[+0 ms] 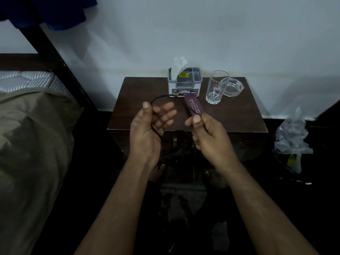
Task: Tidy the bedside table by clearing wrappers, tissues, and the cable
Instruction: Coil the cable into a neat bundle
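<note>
Cable (pixel 160 98) half-gathered, loop trailing far toward the organiser (pixel 184 83).
Left hand (pixel 149 126) fingers apart, cable across its palm; right hand (pixel 207 131) pinches it; a tug could topple the glass (pixel 216 87).

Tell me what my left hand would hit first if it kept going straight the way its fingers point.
Probably the purple glasses case. The left hand has its fingers aimed rightward and slightly up, toward the case on the bedside table. Depth is unclear, so it might pass above.
</note>
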Tool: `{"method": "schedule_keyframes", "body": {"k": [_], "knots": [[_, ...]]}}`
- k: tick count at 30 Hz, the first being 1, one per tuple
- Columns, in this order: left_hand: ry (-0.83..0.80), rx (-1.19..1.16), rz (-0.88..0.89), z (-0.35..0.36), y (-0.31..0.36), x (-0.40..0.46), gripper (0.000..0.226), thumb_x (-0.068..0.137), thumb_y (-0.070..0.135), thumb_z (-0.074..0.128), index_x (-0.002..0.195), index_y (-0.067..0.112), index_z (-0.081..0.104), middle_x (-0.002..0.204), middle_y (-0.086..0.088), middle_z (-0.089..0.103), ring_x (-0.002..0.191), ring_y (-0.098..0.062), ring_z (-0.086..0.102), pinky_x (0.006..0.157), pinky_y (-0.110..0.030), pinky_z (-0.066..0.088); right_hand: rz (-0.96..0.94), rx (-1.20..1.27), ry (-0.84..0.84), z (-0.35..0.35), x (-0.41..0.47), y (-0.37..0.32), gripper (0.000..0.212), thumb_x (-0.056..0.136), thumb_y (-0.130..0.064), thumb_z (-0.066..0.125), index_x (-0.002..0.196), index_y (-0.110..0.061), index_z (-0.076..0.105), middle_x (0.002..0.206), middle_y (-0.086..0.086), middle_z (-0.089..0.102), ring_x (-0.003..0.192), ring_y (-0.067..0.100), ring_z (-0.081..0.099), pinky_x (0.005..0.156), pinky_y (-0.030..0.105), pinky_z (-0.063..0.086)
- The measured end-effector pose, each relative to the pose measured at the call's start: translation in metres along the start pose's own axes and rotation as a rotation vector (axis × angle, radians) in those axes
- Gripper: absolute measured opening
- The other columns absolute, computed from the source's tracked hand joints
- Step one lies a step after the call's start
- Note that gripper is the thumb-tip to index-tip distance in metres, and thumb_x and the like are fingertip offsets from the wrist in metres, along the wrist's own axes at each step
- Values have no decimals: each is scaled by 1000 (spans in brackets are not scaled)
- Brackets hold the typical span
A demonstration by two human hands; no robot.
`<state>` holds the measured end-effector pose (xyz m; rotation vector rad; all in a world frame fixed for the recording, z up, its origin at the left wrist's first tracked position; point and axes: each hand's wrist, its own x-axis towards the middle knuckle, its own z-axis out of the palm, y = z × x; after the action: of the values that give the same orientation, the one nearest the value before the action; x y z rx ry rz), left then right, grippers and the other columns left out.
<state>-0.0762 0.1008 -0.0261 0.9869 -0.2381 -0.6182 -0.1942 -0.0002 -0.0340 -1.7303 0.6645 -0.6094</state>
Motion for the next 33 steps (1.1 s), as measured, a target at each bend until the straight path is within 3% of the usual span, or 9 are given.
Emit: {"method": "schedule_keyframes", "body": {"k": [3, 8, 14, 18, 23, 26, 28, 30, 33], "knots": [[-118, -53, -52, 9, -7, -7, 28, 109, 25, 36, 94, 13, 57, 112, -17, 77, 108, -27, 74, 94, -34, 58, 104, 129, -151, 6, -2, -4, 30, 109, -24, 42, 90, -14, 64, 60, 1, 61, 49, 15, 54, 46, 25, 42], [-313, 58, -75, 16, -13, -15, 25, 104, 17, 48, 93, 11, 70, 135, -23, 65, 137, -29, 55, 103, -30, 49, 88, -431, -142, 7, 0, 17, 38, 105, -30, 48, 68, -17, 47, 65, 4, 60, 60, 24, 56, 60, 32, 41], [-294, 600, 169, 5, -28, -3, 18, 98, 21, 59, 106, 28, 73, 122, 26, 69, 144, 12, 32, 129, -38, 7, -99, -508, -351, 11, -7, 15, 16, 95, -12, 55, 105, -12, 67, 103, 11, 74, 97, 29, 67, 73, 23, 40], [-280, 675, 182, 2, -25, -1, 26, 97, 23, 57, 120, 25, 70, 148, 0, 54, 138, 22, 28, 119, -21, 26, -187, -434, -303, 12, -6, 15, 23, 91, -15, 57, 112, -15, 65, 107, 7, 75, 103, 27, 70, 87, 40, 54], [-213, 676, 190, 5, -16, -2, 46, 104, 13, 55, 147, 27, 51, 172, 4, -1, 125, 40, 15, 100, 1, 32, -68, 87, -393, 6, -5, 4, 32, 99, -4, 57, 131, -11, 57, 129, 1, 70, 126, 12, 62, 113, 40, 45], [-195, 609, 186, 7, -14, -3, 48, 105, 16, 52, 151, 30, 46, 172, 7, -1, 126, 40, 11, 105, -2, 30, -42, 174, -368, 14, -9, 0, 27, 101, -4, 56, 128, -7, 57, 128, 4, 69, 127, 13, 61, 113, 38, 45], [-235, 505, 142, 8, -13, -7, 45, 107, 15, 47, 150, 29, 44, 165, 8, 30, 124, 31, 36, 99, -6, 40, -51, 168, -322, 17, -9, -2, 23, 101, -1, 53, 123, -3, 60, 120, 9, 72, 114, 11, 66, 103, 33, 52], [-231, 409, 21, 12, -8, -12, 38, 109, 17, 41, 146, 23, 49, 114, 15, 73, 89, 13, 67, 72, -11, 53, -47, 154, -257, 16, -6, -3, 18, 102, -1, 54, 116, -2, 64, 101, 10, 75, 88, 9, 71, 79, 23, 55], [-270, 697, 145, 4, -8, -14, 29, 109, 26, 41, 115, 19, 68, 74, 17, 73, 69, 8, 63, 63, -13, 48, -18, 183, -99, 8, -1, -3, 14, 101, -5, 58, 109, -7, 68, 83, 4, 73, 65, 3, 68, 62, 15, 50]]}}
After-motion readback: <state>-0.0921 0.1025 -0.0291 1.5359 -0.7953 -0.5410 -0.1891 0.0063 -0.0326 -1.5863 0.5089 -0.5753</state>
